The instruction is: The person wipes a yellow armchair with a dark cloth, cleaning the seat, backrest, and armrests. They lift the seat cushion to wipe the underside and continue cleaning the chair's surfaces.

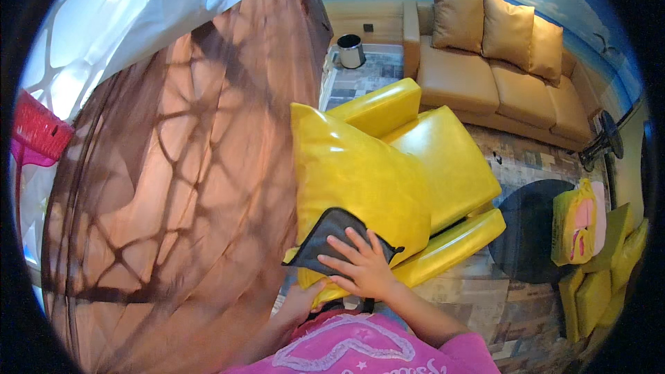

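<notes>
Pressing flat with fingers spread, the right hand holds a dark grey cloth against the lower face of a glossy yellow cushion. The left hand grips the cushion's bottom edge from below, at about seven o'clock of the cloth; its fingers are hidden, so I cannot tell how they close. Behind the cushion, at two o'clock, sits a yellow armchair. A brown curtain hangs at nine o'clock, and a tan sofa stands farther off at one o'clock.
</notes>
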Demonstrator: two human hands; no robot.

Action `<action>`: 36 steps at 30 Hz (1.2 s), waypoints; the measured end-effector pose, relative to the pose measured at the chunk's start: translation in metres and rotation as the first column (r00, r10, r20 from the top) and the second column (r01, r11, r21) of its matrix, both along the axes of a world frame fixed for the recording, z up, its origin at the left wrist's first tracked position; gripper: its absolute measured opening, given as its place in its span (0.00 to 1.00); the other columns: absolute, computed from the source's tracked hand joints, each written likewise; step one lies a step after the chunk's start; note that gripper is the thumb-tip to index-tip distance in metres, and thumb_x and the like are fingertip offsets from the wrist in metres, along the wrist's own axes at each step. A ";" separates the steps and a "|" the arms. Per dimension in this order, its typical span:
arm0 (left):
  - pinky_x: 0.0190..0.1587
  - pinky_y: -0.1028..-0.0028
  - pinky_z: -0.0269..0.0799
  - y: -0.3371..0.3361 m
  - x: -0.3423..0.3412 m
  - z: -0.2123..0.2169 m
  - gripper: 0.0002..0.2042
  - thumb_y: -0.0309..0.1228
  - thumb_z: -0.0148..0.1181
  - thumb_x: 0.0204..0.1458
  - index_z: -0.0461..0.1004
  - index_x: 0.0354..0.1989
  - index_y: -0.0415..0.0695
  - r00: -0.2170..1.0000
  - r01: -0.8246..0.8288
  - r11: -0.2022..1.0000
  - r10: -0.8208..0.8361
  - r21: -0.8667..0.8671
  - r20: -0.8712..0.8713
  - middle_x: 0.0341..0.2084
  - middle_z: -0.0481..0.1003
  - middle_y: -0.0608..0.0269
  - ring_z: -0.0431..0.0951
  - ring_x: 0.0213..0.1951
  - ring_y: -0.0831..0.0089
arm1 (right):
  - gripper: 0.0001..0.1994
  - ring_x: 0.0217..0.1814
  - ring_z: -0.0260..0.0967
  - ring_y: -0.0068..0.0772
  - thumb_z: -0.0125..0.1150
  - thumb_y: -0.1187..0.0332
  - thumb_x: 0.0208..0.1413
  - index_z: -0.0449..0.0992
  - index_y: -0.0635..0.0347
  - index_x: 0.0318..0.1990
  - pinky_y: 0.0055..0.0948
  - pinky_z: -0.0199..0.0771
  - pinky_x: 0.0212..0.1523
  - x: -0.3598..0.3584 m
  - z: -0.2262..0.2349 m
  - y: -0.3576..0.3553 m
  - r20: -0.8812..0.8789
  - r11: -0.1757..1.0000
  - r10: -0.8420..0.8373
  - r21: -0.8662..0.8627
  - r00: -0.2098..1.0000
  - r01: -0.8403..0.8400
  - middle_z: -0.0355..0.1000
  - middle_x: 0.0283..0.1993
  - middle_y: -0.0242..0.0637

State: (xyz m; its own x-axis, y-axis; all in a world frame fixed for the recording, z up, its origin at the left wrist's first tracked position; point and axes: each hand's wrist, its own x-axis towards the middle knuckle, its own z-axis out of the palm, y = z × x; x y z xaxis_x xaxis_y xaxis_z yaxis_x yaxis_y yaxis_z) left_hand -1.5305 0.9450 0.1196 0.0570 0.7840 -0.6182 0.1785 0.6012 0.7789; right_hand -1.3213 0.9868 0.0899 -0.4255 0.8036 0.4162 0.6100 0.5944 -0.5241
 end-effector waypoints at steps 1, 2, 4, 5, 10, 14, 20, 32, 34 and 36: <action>0.14 0.79 0.59 -0.006 -0.002 0.007 0.10 0.33 0.59 0.59 0.73 0.43 0.40 0.982 -0.146 0.975 0.164 -0.169 0.095 0.24 0.74 0.64 0.70 0.17 0.76 | 0.23 0.79 0.39 0.49 0.60 0.51 0.55 0.73 0.33 0.60 0.58 0.35 0.72 0.004 0.001 -0.004 0.005 1.000 -0.019 -0.005 1.000 0.019 0.54 0.74 0.33; 0.15 0.79 0.59 -0.011 -0.010 0.014 0.11 0.34 0.59 0.60 0.73 0.44 0.39 0.985 -0.115 0.990 0.125 -0.084 0.121 0.24 0.74 0.64 0.69 0.16 0.77 | 0.27 0.78 0.39 0.53 0.61 0.51 0.54 0.69 0.31 0.63 0.66 0.38 0.70 0.008 -0.004 0.000 -0.010 0.997 -0.051 -0.055 0.999 0.050 0.50 0.76 0.33; 0.15 0.79 0.59 -0.015 -0.027 0.019 0.11 0.34 0.59 0.60 0.73 0.43 0.40 0.985 -0.131 0.986 0.141 -0.107 0.096 0.24 0.73 0.64 0.68 0.16 0.77 | 0.27 0.78 0.38 0.55 0.61 0.55 0.55 0.69 0.38 0.64 0.67 0.37 0.70 0.018 -0.026 0.015 -0.131 0.979 -0.176 -0.127 0.976 0.160 0.48 0.76 0.38; 0.15 0.79 0.59 -0.014 -0.033 0.021 0.10 0.35 0.58 0.61 0.73 0.43 0.40 0.986 -0.124 0.985 0.135 -0.120 0.095 0.23 0.73 0.64 0.68 0.16 0.77 | 0.25 0.78 0.38 0.56 0.59 0.56 0.56 0.70 0.43 0.63 0.66 0.37 0.70 0.027 -0.043 0.025 -0.161 0.963 -0.248 -0.148 0.955 0.225 0.48 0.76 0.40; 0.17 0.79 0.58 -0.003 -0.072 0.007 0.13 0.41 0.58 0.61 0.70 0.44 0.44 0.944 -0.114 0.982 0.154 -0.150 0.291 0.26 0.73 0.64 0.66 0.18 0.78 | 0.21 0.77 0.41 0.54 0.58 0.55 0.57 0.74 0.46 0.57 0.67 0.36 0.69 -0.012 -0.040 0.032 -0.077 0.948 -0.306 -0.121 0.949 0.296 0.53 0.74 0.37; 0.17 0.77 0.59 -0.003 -0.116 -0.025 0.14 0.43 0.53 0.64 0.69 0.46 0.45 0.883 -0.204 0.937 0.300 -0.283 0.360 0.27 0.73 0.63 0.67 0.18 0.76 | 0.23 0.77 0.43 0.50 0.57 0.51 0.57 0.72 0.38 0.60 0.67 0.32 0.69 -0.089 0.007 0.006 -0.068 0.996 -0.083 -0.042 0.994 0.080 0.56 0.73 0.32; 0.21 0.75 0.67 -0.005 -0.149 -0.053 0.18 0.47 0.46 0.66 0.68 0.52 0.47 0.877 -0.025 0.937 0.187 -0.348 0.443 0.33 0.76 0.63 0.75 0.24 0.71 | 0.25 0.78 0.41 0.45 0.54 0.46 0.58 0.70 0.33 0.63 0.62 0.29 0.72 -0.111 -0.020 -0.015 0.039 0.999 -0.007 0.038 0.999 0.005 0.55 0.74 0.29; 0.63 0.64 0.64 0.031 -0.124 -0.061 0.44 0.42 0.68 0.51 0.47 0.71 0.44 0.975 0.220 0.953 -0.214 0.209 -0.054 0.65 0.60 0.53 0.63 0.65 0.59 | 0.20 0.77 0.42 0.48 0.57 0.54 0.58 0.74 0.36 0.59 0.67 0.29 0.71 -0.093 -0.010 0.015 0.078 0.996 -0.048 -0.067 0.996 0.053 0.55 0.73 0.30; 0.64 0.63 0.63 0.027 -0.114 -0.051 0.44 0.43 0.70 0.48 0.50 0.70 0.43 0.941 0.295 0.928 -0.241 0.227 -0.237 0.65 0.61 0.51 0.63 0.66 0.58 | 0.20 0.77 0.44 0.43 0.57 0.53 0.58 0.75 0.35 0.58 0.65 0.30 0.71 -0.114 0.007 0.016 0.107 0.991 0.130 -0.051 0.986 -0.125 0.57 0.72 0.25; 0.64 0.62 0.62 0.018 -0.109 -0.061 0.44 0.43 0.71 0.46 0.52 0.69 0.41 0.828 0.436 0.849 -0.250 0.298 -0.501 0.63 0.63 0.47 0.64 0.65 0.54 | 0.20 0.75 0.48 0.41 0.57 0.52 0.57 0.75 0.35 0.57 0.63 0.35 0.72 -0.131 0.018 0.026 0.147 0.975 0.221 0.001 0.964 -0.223 0.62 0.69 0.22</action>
State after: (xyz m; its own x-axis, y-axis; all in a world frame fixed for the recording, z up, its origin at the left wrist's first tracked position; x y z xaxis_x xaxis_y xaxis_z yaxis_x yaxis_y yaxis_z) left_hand -1.6399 0.9630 0.0584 0.1724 0.9391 -0.2972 0.6837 0.1031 0.7224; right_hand -1.4524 1.0131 0.1079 -0.6493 0.6756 0.3494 0.5307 0.7315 -0.4281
